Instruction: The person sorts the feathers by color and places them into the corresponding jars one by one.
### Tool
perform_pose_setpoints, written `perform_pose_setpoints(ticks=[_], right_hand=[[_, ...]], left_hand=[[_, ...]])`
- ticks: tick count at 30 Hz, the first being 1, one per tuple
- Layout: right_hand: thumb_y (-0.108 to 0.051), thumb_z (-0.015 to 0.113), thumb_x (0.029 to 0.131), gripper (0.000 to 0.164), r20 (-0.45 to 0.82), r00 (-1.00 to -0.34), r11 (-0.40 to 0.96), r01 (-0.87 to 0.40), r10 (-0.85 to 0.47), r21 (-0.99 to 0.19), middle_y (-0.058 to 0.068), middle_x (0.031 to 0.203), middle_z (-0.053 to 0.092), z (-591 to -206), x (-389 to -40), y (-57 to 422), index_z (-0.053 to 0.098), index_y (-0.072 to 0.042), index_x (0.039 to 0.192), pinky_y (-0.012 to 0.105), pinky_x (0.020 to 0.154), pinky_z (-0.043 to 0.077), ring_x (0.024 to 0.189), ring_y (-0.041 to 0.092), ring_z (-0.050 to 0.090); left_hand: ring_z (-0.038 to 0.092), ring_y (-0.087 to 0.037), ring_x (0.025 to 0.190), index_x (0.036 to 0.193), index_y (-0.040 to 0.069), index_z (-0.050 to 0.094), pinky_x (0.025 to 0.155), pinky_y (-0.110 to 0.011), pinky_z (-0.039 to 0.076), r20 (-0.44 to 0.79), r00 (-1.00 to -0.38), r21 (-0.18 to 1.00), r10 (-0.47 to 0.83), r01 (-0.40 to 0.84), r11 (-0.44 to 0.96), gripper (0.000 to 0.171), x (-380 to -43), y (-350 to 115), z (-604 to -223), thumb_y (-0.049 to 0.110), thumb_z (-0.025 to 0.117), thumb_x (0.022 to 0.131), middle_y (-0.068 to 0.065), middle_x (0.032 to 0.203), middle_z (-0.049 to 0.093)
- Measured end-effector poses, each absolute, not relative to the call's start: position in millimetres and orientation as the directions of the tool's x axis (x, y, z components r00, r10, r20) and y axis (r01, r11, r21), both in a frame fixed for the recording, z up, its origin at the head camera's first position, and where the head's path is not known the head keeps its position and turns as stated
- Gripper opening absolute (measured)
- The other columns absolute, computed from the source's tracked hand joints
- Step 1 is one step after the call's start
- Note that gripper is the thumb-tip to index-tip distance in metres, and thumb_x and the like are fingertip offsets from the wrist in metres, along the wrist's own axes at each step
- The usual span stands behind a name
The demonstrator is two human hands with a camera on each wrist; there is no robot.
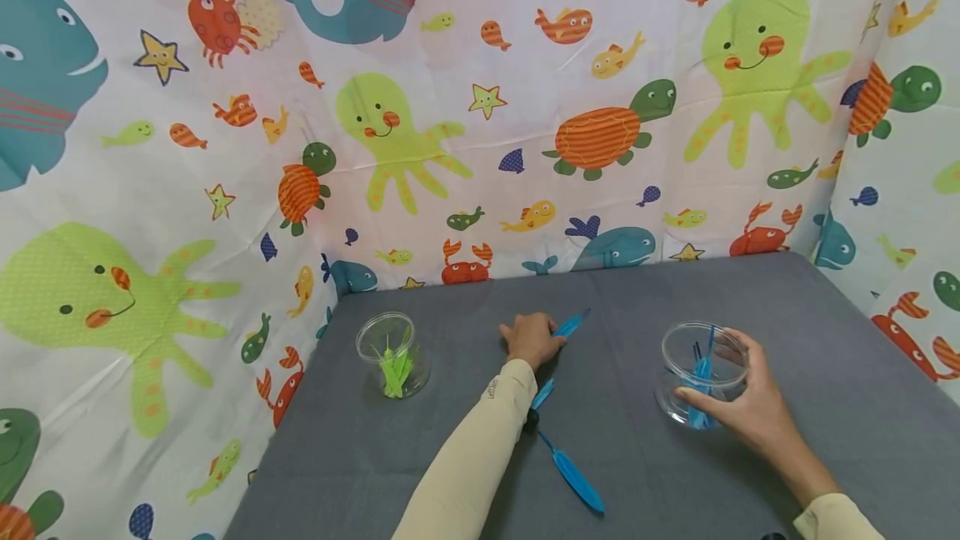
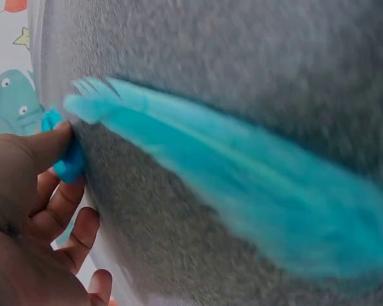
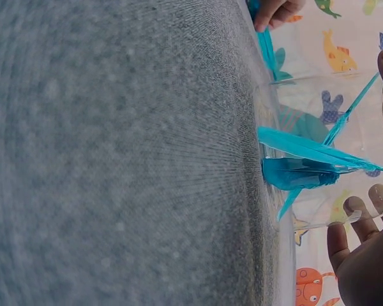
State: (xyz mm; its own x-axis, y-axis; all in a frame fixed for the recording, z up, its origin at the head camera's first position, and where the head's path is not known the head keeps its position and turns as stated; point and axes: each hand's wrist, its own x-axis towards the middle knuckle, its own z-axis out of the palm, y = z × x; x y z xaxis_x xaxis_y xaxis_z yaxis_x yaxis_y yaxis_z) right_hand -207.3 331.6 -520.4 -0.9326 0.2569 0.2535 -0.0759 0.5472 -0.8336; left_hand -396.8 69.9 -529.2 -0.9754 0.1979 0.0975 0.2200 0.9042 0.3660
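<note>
My left hand (image 1: 532, 342) reaches to the back middle of the table and pinches a blue feather (image 1: 572, 324) between thumb and fingers. In the left wrist view a larger-looking blue feather (image 2: 223, 166) lies on the cloth close by. Thumb and fingers of my right hand (image 1: 761, 407) grip a clear jar (image 1: 669, 382) at the right from its near side. Several blue feathers (image 1: 702, 377) stand and lean inside that jar, seen from the side in the right wrist view. Two more blue feathers lie on the table, one partly behind the left sleeve and one nearer (image 1: 577, 482).
A second clear jar (image 1: 423, 373) with green feathers (image 1: 395, 369) stands at the left. Grey cloth (image 1: 622, 298) covers the table. A curtain (image 1: 510, 215) printed with sea animals hangs behind and at both sides.
</note>
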Motion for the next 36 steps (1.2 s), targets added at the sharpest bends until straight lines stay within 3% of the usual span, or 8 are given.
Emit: perform_pose_setpoints(ticks=[6,11,20,29,36], right_hand=[[-0.032,0.090,0.078,0.115,0.253,-0.932,0.542,-0.076,0.259,-0.837,0.032,0.157,0.030,-520,-207,331,0.012,-0.010,0.160,0.084,0.102,0.022,0.137,0.055,0.036],[-0.032,0.090,0.078,0.115,0.248,-0.933,0.540,-0.072,0.261,-0.839,0.033,0.156,0.031,-520,-207,331,0.012,-0.009,0.160,0.084,0.102,0.022,0.137,0.055,0.035],[-0.031,0.090,0.078,0.115,0.256,-0.932,0.541,-0.081,0.256,-0.837,0.032,0.157,0.030,-521,-208,331,0.011,-0.009,0.160,0.084,0.102,0.022,0.137,0.055,0.035],[-0.031,0.090,0.078,0.115,0.267,-0.930,0.552,-0.087,0.255,-0.830,0.034,0.155,0.031,-521,-208,331,0.011,-0.008,0.159,0.083,0.100,0.025,0.136,0.057,0.037],[-0.031,0.090,0.078,0.115,0.267,-0.928,0.553,-0.084,0.258,-0.829,0.034,0.155,0.031,-521,-208,331,0.011,-0.009,0.159,0.083,0.101,0.025,0.136,0.057,0.036]], left_hand=[[0.069,-0.021,0.092,0.093,0.025,0.081,0.104,-0.065,0.032,0.152,-0.973,0.378,0.176,0.222,0.899,0.009,-392,77,-524,0.032,0.083,0.087,0.007,0.092,0.078],[0.069,-0.019,0.086,0.094,0.026,0.080,0.101,-0.067,0.031,0.188,-0.965,0.444,0.182,0.249,0.861,0.012,-386,85,-514,0.030,0.085,0.085,0.007,0.091,0.078],[0.065,-0.002,0.072,0.096,0.026,0.074,0.091,-0.049,0.030,0.208,-0.952,0.602,0.225,0.306,0.738,0.015,-372,107,-489,0.034,0.083,0.086,0.011,0.077,0.076],[0.065,0.000,0.085,0.100,0.026,0.071,0.093,-0.045,0.028,0.277,-0.908,0.692,0.315,0.416,0.591,0.018,-350,129,-460,0.037,0.080,0.089,0.012,0.082,0.078],[0.065,0.006,0.083,0.102,0.027,0.072,0.095,-0.043,0.029,0.301,-0.893,0.686,0.334,0.446,0.574,0.020,-336,140,-445,0.039,0.079,0.089,0.013,0.083,0.078]])
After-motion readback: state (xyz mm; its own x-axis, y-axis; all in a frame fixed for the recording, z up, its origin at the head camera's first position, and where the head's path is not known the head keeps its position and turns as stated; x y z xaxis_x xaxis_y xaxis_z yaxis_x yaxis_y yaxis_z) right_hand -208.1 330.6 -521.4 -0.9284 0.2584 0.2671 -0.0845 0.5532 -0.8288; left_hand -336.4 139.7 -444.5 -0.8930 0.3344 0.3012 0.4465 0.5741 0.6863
